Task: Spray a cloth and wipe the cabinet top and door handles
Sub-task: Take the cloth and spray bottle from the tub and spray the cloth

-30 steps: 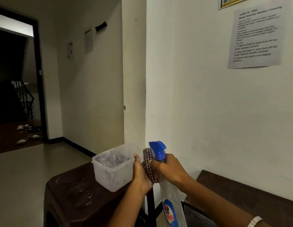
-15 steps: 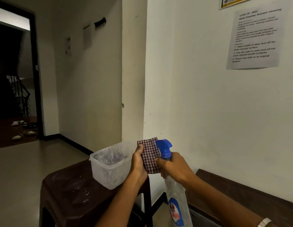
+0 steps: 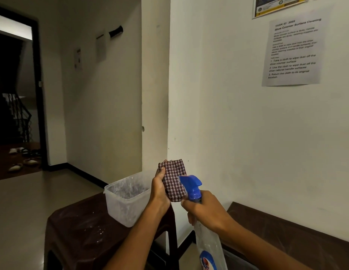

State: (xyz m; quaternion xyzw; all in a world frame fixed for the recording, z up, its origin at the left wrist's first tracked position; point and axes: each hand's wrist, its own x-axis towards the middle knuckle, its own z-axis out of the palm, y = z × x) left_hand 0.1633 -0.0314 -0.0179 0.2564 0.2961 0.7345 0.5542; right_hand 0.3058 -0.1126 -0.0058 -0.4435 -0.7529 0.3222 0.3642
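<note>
From the head camera, the left hand (image 3: 159,189) is closed around a folded checked cloth (image 3: 174,181), thumb on its near face and fingers wrapped behind, holding it upright in front of the pale wall (image 3: 238,123). The right hand (image 3: 205,210) is clamped on the neck of a clear spray bottle (image 3: 209,248), which hangs down toward the bottom edge of the view; its blue trigger head (image 3: 191,185) stands above the fist with the nozzle pointing left, just beside or touching the cloth's lower right part. Whether a finger is pressing the trigger cannot be told. Left of the hands, a translucent plastic tub (image 3: 127,199) stands on the far right corner of a dark brown stool (image 3: 82,236), apart from the cloth. At lower right the dark cabinet top (image 3: 298,232) runs along the foot of the wall, below and to the right of the bottle; its door handles are out of sight. A printed task sheet (image 3: 293,51) is stuck high on the wall, well above the hands
</note>
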